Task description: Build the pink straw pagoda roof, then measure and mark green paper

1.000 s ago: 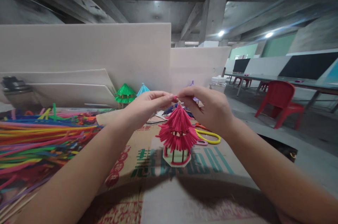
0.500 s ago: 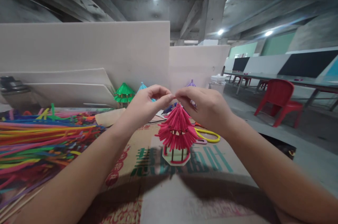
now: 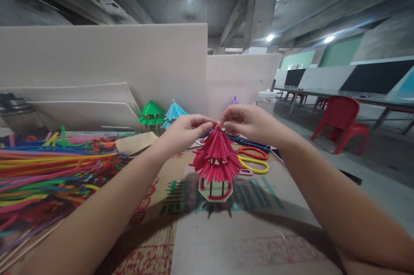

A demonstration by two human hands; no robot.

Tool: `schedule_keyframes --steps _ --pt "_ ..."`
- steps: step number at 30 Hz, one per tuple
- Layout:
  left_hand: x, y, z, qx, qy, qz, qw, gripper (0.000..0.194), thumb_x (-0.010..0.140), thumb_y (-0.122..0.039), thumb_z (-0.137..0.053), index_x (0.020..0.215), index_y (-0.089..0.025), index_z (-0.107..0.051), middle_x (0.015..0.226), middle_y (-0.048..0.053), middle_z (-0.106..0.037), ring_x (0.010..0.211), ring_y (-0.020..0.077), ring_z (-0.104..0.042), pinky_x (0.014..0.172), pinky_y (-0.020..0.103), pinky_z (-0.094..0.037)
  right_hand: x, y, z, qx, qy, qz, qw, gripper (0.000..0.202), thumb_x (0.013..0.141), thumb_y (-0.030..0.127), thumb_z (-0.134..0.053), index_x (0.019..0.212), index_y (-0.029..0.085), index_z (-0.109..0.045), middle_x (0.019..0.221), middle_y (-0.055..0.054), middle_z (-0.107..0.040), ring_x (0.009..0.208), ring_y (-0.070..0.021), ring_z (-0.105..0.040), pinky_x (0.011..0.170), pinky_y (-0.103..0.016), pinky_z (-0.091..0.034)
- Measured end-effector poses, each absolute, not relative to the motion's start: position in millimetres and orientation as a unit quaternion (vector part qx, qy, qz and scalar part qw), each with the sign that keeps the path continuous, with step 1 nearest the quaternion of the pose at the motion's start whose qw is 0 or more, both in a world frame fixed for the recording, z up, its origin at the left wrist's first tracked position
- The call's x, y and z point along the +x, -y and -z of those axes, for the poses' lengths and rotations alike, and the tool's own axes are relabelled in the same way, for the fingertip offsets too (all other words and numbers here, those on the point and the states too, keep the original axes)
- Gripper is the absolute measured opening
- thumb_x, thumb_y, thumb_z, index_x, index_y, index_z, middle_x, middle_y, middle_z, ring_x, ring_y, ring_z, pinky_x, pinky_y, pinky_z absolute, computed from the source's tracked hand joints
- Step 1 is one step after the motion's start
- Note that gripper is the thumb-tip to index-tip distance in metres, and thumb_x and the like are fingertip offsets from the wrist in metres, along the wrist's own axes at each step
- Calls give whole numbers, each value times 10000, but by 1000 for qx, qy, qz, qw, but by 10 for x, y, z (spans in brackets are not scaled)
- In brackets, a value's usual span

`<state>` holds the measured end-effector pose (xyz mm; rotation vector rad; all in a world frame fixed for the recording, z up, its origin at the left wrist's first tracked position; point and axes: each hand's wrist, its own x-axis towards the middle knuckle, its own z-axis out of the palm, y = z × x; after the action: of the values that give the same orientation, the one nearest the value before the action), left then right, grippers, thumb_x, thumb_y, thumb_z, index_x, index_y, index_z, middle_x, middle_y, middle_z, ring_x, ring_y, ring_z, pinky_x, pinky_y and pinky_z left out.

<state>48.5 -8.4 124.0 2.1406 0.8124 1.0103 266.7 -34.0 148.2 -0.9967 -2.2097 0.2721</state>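
A red model pavilion (image 3: 216, 158) made of fuzzy pipe cleaners stands upright on the cardboard, with two roof tiers, thin dark posts and a pale octagonal base. At its peak, from the left, my left hand (image 3: 190, 130) is closed in a pinch. My right hand (image 3: 247, 124) pinches at the same peak from the right. A small pale bit shows at the peak between the fingertips; whether either hand grips it or the roof tip cannot be made out. Scissors with yellow handles (image 3: 255, 165) and orange handles (image 3: 254, 153) lie behind the pavilion to the right.
Many coloured pipe cleaners (image 3: 54, 171) are heaped at left, with thin wooden sticks (image 3: 27, 244) in front. Green (image 3: 151, 115), light blue (image 3: 174, 113) and purple (image 3: 233, 101) model pavilions stand behind, before white boards (image 3: 103, 63). A clear jar (image 3: 266, 99) and red chair (image 3: 343, 121) are at right.
Both hands have come down slightly onto the peak of the red pavilion, and their fingertips have drawn a little apart. The light blue pavilion and the orange scissor handles are now uncovered.
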Motion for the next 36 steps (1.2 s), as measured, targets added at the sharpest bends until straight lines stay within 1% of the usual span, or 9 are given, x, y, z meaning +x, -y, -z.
schedule_keyframes --steps 4,8,14,20,26,29,32,34,36 --pt "504 56 -1210 812 -293 -387 324 466 868 -522 -618 1083 -123 -725 982 97 -745 885 204 -656 743 290 -507 2661 381 -1498 -380 859 -57 338 111 864 224 -586 902 153 -662 776 -38 -691 706 -147 -612 645 -262 -443" --pt "502 44 -1192 811 -292 -387 327 439 856 -496 -652 1095 -133 -712 1025 97 -745 951 220 -668 769 297 -523 2653 415 -1507 -383 865 -4 324 103 851 189 -595 893 154 -682 752 -22 -681 672 -126 -589 627 -245 -425" --pt "549 106 -1190 813 -297 -402 298 360 875 -466 -634 1005 -136 -699 968 60 -736 865 176 -664 762 272 -520 2645 426 -1510 -378 866 -13 326 106 846 178 -596 896 143 -683 733 -15 -665 655 -120 -568 612 -241 -418" --pt "550 94 -1178 826 -282 -412 263 324 885 -460 -635 952 -150 -699 912 36 -716 843 160 -643 759 259 -515 2626 428 -1513 -385 857 -45 338 74 842 170 -600 883 150 -658 755 -23 -680 682 -134 -603 625 -252 -434" --pt "542 78 -1153 797 -276 -411 346 353 833 -498 -693 920 -156 -676 843 17 -679 730 140 -616 638 240 -511 2625 408 -1483 -380 850 -117 345 40 845 201 -605 871 171 -615 757 -28 -694 698 -156 -647 627 -267 -470" --pt "545 45 -1134 792 -262 -418 360 347 811 -486 -726 878 -151 -667 816 13 -667 730 130 -607 647 230 -489 2614 391 -1468 -379 841 -141 359 21 850 190 -591 859 176 -605 736 -23 -695 674 -156 -653 620 -270 -486" --pt "566 -3 -1100 782 -233 -435 381 335 793 -456 -758 844 -147 -640 803 6 -651 739 115 -602 667 218 -468 2601 369 -1464 -384 835 -133 372 14 844 178 -594 841 173 -607 734 -24 -700 675 -152 -657 622 -265 -489" --pt "583 -24 -1078 766 -215 -450 405 339 777 -430 -783 879 -153 -615 828 0 -648 752 109 -608 674 212 -464 2599 357 -1465 -391 832 -120 374 19 839 185 -608 826 171 -608 719 -21 -698 666 -148 -653 616 -260 -482" --pt "594 -26 -1070 756 -209 -451 425 379 772 -410 -797 994 -163 -613 894 15 -673 803 121 -633 702 221 -476 2603 353 -1468 -398 831 -105 373 36 838 201 -620 826 168 -616 718 -22 -699 664 -147 -649 613 -259 -475"
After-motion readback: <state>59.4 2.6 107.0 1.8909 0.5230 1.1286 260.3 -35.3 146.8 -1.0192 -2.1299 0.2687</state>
